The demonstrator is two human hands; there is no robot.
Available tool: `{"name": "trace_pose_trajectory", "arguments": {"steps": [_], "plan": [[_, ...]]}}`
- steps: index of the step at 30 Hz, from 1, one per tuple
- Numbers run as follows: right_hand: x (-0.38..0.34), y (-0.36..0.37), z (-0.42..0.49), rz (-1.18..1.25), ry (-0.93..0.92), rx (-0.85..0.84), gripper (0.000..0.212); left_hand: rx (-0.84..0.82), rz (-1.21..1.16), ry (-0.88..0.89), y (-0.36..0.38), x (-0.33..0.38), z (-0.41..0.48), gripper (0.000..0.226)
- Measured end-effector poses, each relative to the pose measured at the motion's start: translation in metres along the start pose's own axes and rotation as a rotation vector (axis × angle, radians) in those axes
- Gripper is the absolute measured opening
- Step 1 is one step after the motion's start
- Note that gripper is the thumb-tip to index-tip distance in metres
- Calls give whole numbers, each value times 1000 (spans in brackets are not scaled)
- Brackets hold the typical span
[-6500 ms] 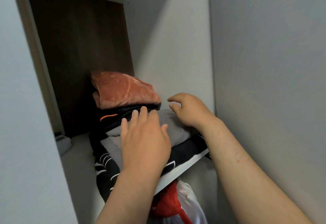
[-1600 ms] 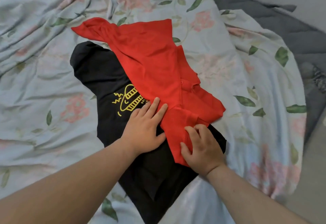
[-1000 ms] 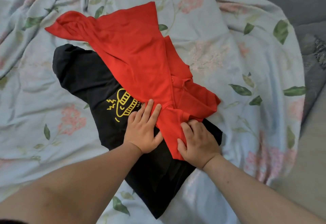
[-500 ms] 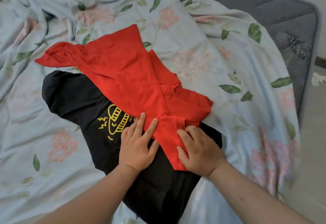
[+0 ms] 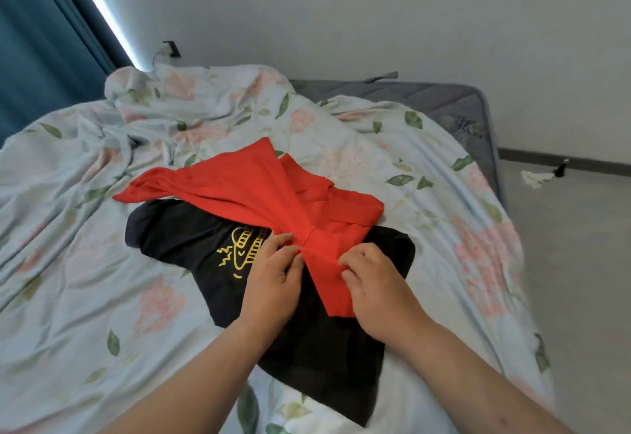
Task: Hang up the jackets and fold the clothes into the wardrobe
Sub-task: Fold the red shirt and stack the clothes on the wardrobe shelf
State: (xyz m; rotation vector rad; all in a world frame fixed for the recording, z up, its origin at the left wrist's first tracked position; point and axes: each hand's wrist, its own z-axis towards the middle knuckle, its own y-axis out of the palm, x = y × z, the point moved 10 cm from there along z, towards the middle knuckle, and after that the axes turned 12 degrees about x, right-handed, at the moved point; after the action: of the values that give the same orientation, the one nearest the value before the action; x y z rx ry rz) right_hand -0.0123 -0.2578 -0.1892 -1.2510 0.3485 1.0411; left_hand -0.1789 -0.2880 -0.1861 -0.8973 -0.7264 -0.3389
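Red shirt (image 5: 259,191) on floral bedsheet (image 5: 85,263); white wall (image 5: 341,7) behind.

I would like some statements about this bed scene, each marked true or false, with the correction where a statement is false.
1. The red garment lies partly over the black garment. True.
2. The black garment carries a white print. False: the print is yellow.
3. The left hand and the right hand both pinch the near end of the red garment. True.
4. The clothes lie on a plain grey sheet. False: they lie on a floral bed cover.
5. A curtain hangs on the right side of the view. False: the teal curtain is on the left.
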Motion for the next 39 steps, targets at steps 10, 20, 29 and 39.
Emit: {"name": "trace_pose_trajectory", "arguments": {"steps": [10,20,29,39], "plan": [[-113,-5,-71,127,145,-17,31,78,-204,-232,-149,-2,-59,33],[-68,60,-110,-22,531,-220,45,-186,-419,-375,-199,-21,-83,37],[-19,54,-146,251,1073,66,23,-586,527,57,-132,-43,-60,20],[-1,83,-141,264,990,-30,16,-1021,498,476,55,22,-23,63]]}}
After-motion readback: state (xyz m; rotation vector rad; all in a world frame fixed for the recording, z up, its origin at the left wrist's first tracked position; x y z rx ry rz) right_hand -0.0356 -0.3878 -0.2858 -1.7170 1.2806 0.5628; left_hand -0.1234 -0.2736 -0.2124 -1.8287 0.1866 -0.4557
